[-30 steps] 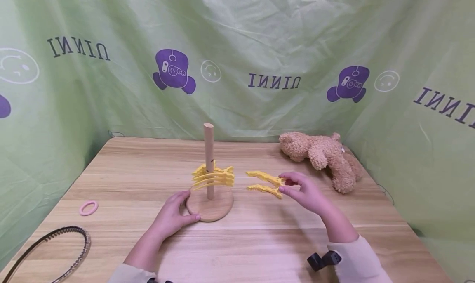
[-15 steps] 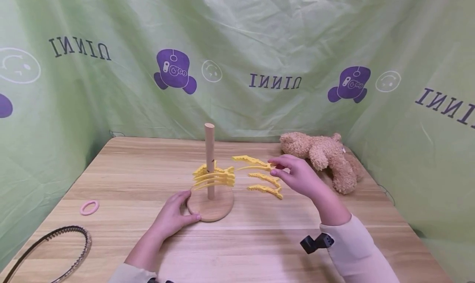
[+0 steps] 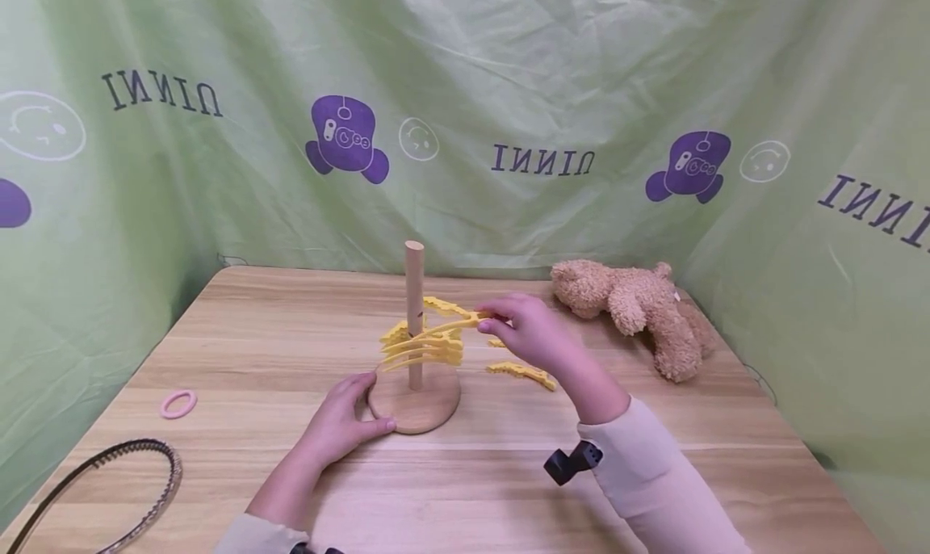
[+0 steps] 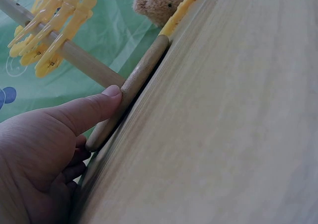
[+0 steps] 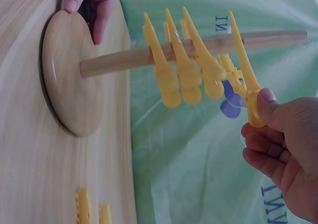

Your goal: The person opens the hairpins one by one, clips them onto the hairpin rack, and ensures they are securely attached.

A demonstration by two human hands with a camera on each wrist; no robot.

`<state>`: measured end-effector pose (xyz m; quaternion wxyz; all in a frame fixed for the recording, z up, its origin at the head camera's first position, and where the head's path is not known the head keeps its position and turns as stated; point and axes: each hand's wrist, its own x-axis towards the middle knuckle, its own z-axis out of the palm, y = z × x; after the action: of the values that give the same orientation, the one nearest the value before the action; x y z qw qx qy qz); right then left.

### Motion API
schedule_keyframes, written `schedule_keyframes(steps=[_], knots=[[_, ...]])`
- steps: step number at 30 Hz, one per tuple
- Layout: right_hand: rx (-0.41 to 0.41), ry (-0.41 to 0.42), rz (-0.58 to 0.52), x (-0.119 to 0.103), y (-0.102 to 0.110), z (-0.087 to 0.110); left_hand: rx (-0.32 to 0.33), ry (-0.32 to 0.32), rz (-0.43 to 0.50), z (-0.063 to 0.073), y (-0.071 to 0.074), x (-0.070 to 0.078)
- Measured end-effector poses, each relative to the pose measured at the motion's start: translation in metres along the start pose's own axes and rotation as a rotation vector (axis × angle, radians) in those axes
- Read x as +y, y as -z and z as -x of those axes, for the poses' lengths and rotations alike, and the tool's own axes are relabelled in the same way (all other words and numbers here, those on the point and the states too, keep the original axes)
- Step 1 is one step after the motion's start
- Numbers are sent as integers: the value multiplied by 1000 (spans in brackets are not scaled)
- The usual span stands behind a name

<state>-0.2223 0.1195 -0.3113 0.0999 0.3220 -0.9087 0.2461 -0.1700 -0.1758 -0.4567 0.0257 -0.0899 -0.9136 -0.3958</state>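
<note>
A wooden stand has a round base (image 3: 421, 413) and an upright post (image 3: 414, 267). My left hand (image 3: 337, 425) grips the near left edge of the base, its thumb (image 4: 94, 110) on the rim. Three yellow hair clips (image 5: 186, 75) are clamped across the post, one above another. My right hand (image 3: 534, 336) pinches the rear end of another yellow hair clip (image 5: 242, 60) between thumb and fingers. Its two prongs are spread, pointing at the post just above the clamped clips; in the right wrist view the near prong overlaps the post.
Two more yellow clips (image 3: 521, 372) lie on the table right of the stand, one partly hidden by my right hand. A brown teddy bear (image 3: 632, 304) lies at the back right. At left are a pink ring (image 3: 178, 404) and a dark toothed headband (image 3: 156, 505).
My right hand has picked a yellow hair clip up off the table, squeezed it open and carried it left to the post. The left hand has stayed on the base.
</note>
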Motion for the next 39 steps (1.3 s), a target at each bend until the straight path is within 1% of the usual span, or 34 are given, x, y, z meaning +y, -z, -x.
schedule_keyframes(steps=[6, 12, 16, 21, 26, 39], knots=[[-30, -9, -31, -7, -13, -10, 7, -10, -5, 0, -1, -1], [-22, 9, -16, -12, -20, -15, 9, -11, -8, -1, -2, -1], [-21, 24, -6, -13, -22, -16, 9, -6, -7, -2, -2, -1], [-48, 17, -31, -15, -22, -17, 7, -1, -10, -2, -1, 0], [-63, 27, -56, -15, -22, -16, 8, -7, -12, -1, 0, 0], [-92, 31, -73, -18, -19, -13, 11, -9, -4, -2, -2, -2]])
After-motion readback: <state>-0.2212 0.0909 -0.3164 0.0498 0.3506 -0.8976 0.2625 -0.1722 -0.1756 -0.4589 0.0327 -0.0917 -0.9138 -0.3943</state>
